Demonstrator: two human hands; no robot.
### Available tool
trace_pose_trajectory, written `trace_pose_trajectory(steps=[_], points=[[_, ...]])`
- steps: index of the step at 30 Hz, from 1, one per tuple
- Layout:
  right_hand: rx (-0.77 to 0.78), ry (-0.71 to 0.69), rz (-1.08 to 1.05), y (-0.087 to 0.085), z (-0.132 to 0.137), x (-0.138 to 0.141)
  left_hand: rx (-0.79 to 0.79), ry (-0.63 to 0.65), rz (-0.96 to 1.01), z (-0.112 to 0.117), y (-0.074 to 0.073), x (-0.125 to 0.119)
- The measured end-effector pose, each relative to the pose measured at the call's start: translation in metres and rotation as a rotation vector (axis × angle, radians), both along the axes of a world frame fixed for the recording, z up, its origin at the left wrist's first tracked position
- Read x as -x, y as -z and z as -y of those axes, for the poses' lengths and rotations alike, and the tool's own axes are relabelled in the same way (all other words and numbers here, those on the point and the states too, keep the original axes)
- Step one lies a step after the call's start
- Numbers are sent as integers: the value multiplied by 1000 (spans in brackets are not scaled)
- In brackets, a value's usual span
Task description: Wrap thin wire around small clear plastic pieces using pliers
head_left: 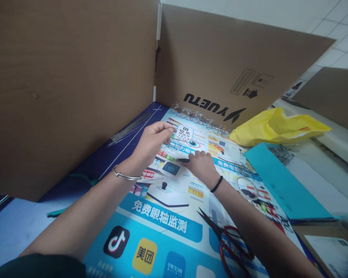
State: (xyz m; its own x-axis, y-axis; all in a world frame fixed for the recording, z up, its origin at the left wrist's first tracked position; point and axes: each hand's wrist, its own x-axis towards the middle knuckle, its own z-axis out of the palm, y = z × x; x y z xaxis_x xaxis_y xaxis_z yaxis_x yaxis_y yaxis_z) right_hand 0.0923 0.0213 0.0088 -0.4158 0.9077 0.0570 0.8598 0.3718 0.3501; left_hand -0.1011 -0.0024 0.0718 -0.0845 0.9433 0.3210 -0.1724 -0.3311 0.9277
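Observation:
My left hand [156,139], with a silver bangle on its wrist, is closed in a pinch over the printed poster [150,181]. What its fingertips hold, if anything, is too small to make out. To its right, my right hand [202,165] is closed around a slim dark pointed tool [183,160]. Only the tool's tip shows, pointing left; the rest is hidden in the fist. Red-handled scissors [219,229] lie on the poster beside my right forearm, blades partly apart. A pale round loop [247,188] lies on the forearm's other side.
Tall cardboard panels [75,85] stand at the left and back [220,58]. Tangled silvery scraps [191,112] lie along the back panel's foot. At the right are a yellow bag [275,127] and a turquoise folder [284,181]. Thin strands [130,129] lie on the dark blue surface.

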Motion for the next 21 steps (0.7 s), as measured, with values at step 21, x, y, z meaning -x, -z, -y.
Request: trace_pose_trajectory(steps=[21], points=[[-60, 214, -89, -12, 32, -54, 387, 499, -215, 16, 36, -32]])
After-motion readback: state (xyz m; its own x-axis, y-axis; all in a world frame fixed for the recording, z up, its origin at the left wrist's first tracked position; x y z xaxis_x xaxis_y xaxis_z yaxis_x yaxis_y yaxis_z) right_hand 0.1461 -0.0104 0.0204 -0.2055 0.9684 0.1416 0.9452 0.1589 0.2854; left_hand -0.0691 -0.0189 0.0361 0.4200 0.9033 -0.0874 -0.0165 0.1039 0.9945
